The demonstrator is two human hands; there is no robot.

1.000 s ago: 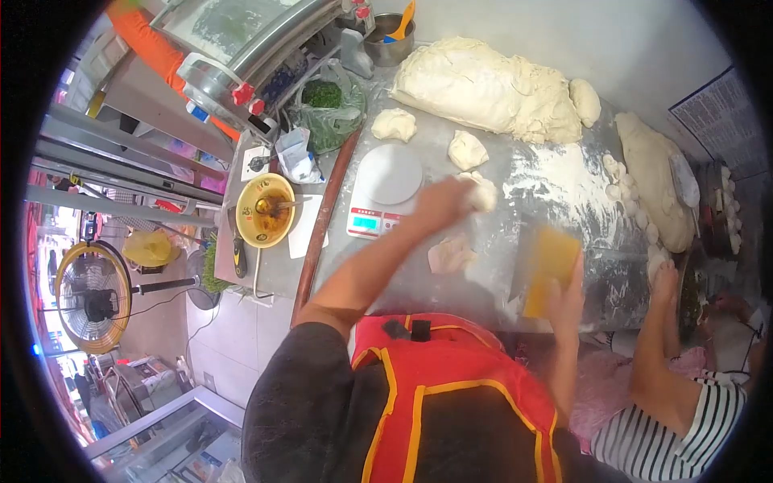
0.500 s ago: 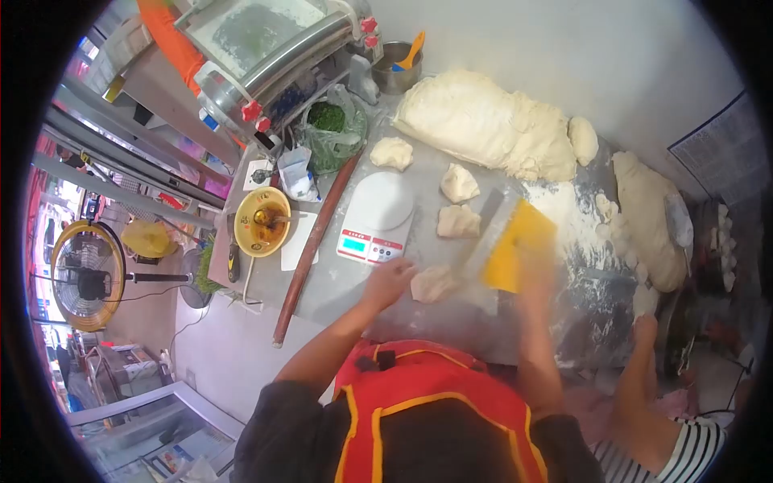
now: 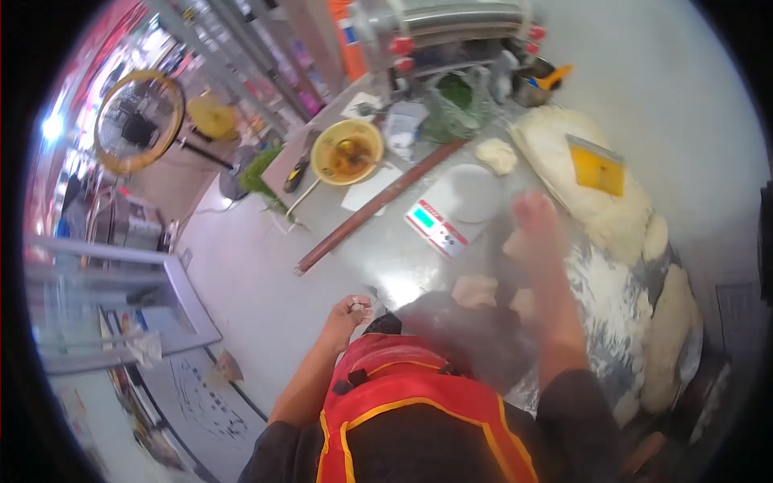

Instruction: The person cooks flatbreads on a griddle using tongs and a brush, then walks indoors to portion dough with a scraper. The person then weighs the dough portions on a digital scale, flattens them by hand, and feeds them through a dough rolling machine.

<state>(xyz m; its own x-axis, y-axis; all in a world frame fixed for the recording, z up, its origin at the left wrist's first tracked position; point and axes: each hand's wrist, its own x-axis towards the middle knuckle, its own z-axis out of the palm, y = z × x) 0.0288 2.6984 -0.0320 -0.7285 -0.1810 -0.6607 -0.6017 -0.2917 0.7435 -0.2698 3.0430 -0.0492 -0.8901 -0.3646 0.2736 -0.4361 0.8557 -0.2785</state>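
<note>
My left hand [image 3: 348,315] is at the table's front edge beside my apron, fingers curled; a whitish bit shows at the fingertips, too small to name. My right hand [image 3: 535,216] is smeared by motion, just right of the white kitchen scale [image 3: 473,193], its fingers unreadable. Several cut dough pieces lie about: one piece [image 3: 495,155] behind the scale, another piece [image 3: 475,291] in front of it, others partly hidden by my right arm. The yellow dough scraper [image 3: 597,169] rests on the large dough slab [image 3: 555,133], out of my hands.
A brown rolling pin [image 3: 378,208] lies left of the scale. Beyond it are a yellow bowl [image 3: 326,153] of sauce, a bag of chopped greens [image 3: 456,92] and a roller machine [image 3: 459,20]. Flour [image 3: 604,298] and more dough [image 3: 672,338] cover the right side.
The scraper has left my right hand and now lies on the large dough. That hand has moved toward the scale. My left hand has drawn back to the table edge. The view has turned.
</note>
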